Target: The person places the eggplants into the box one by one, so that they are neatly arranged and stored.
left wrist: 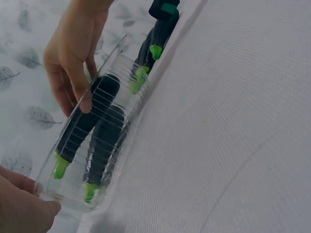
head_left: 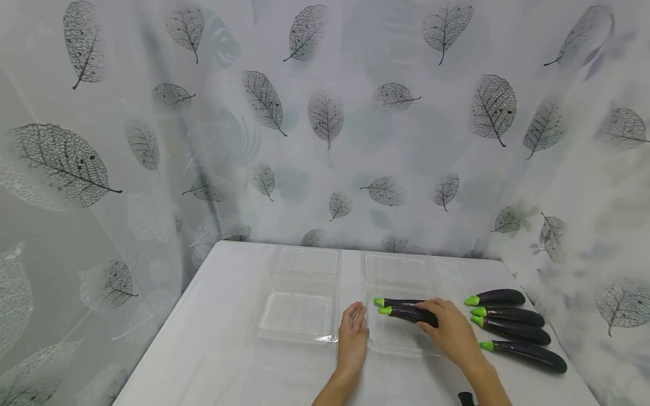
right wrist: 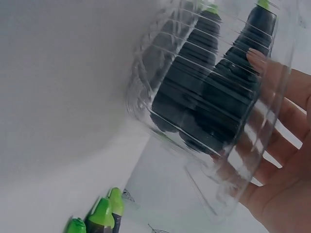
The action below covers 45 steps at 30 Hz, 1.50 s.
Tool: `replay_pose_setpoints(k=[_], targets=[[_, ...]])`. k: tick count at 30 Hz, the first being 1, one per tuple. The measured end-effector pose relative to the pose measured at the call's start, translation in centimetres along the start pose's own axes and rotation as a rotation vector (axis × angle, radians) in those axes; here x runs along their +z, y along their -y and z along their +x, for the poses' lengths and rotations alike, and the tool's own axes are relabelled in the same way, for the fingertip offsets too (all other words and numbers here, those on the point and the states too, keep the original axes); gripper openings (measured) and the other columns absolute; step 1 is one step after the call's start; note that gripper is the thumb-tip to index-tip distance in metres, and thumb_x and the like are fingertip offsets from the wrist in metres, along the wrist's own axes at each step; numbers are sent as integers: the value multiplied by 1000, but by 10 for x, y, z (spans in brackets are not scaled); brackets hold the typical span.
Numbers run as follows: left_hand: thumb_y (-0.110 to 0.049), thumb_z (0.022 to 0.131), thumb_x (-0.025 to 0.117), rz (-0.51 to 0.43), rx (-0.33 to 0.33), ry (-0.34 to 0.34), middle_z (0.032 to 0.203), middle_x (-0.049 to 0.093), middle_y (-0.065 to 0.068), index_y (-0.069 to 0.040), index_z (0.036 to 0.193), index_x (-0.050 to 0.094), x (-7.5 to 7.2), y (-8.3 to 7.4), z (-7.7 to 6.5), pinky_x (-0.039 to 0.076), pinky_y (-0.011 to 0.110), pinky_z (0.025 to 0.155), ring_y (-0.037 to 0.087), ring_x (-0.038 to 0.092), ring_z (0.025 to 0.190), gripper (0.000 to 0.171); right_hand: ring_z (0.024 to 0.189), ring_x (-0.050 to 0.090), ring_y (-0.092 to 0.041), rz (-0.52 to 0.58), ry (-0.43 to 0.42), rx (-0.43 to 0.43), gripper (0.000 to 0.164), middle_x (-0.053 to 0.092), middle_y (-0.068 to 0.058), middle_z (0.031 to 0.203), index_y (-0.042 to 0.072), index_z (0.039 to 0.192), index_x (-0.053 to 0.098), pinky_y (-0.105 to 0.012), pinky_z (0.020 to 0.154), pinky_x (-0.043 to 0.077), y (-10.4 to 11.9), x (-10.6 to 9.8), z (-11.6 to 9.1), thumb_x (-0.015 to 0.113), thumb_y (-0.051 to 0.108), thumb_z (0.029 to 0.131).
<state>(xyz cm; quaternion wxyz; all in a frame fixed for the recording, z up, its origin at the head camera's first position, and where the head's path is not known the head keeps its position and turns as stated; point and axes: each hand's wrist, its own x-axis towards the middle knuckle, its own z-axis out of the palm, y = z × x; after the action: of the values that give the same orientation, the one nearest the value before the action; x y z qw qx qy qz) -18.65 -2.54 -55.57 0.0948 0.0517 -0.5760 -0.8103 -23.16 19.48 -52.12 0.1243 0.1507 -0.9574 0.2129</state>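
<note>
My right hand point(head_left: 449, 330) grips a dark purple eggplant point(head_left: 403, 313) with a green stem end, inside the base of an open clear plastic container point(head_left: 401, 348). A second eggplant point(head_left: 398, 301) lies beside it on the far side, partly hidden by the hand. Through the ribbed clear wall, the right wrist view shows both eggplants side by side. At the container's left edge is my left hand point(head_left: 352, 332); in the left wrist view its thumb and fingers point(left wrist: 48, 208) pinch the container's rim.
Another open clear container point(head_left: 299, 316) stands to the left, its lid folded back. Several eggplants point(head_left: 513, 332) lie in a loose column along the table's right side. A leaf-print curtain point(head_left: 325, 124) hangs behind and beside the white table point(head_left: 193, 349).
</note>
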Motion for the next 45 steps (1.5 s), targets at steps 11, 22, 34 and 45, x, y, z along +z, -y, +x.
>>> replay_pose_setpoints(k=[11, 22, 34, 45], targets=[[14, 99, 47, 6, -11, -8, 156, 43, 32, 9, 149, 42, 0, 0, 0, 35, 50, 122, 43, 42, 147, 50, 113, 66, -38, 8, 13, 21, 44, 72, -11, 121, 11, 120, 77, -59, 93, 57, -5, 13, 1, 92, 17, 79], [13, 100, 47, 5, 0, -7, 155, 43, 34, 9, 148, 42, 0, 1, 0, 36, 49, 122, 44, 42, 146, 49, 111, 66, -37, 10, 1, 22, 45, 72, -11, 122, 11, 119, 77, -58, 90, 58, -12, 24, 1, 93, 17, 77], [11, 101, 47, 5, 15, 1, 155, 42, 34, 10, 148, 42, 0, -1, -2, 37, 48, 121, 44, 42, 146, 47, 108, 67, -36, 16, -4, 10, 44, 73, -11, 120, 11, 115, 78, -57, 88, 60, -10, 25, 0, 94, 14, 75], [12, 102, 46, 11, 28, 10, 156, 41, 34, 11, 149, 40, -1, 1, 0, 35, 47, 122, 44, 41, 147, 48, 108, 67, -36, 17, -4, -6, 41, 72, -11, 121, 10, 116, 78, -56, 89, 60, -11, 22, 0, 93, 15, 78]])
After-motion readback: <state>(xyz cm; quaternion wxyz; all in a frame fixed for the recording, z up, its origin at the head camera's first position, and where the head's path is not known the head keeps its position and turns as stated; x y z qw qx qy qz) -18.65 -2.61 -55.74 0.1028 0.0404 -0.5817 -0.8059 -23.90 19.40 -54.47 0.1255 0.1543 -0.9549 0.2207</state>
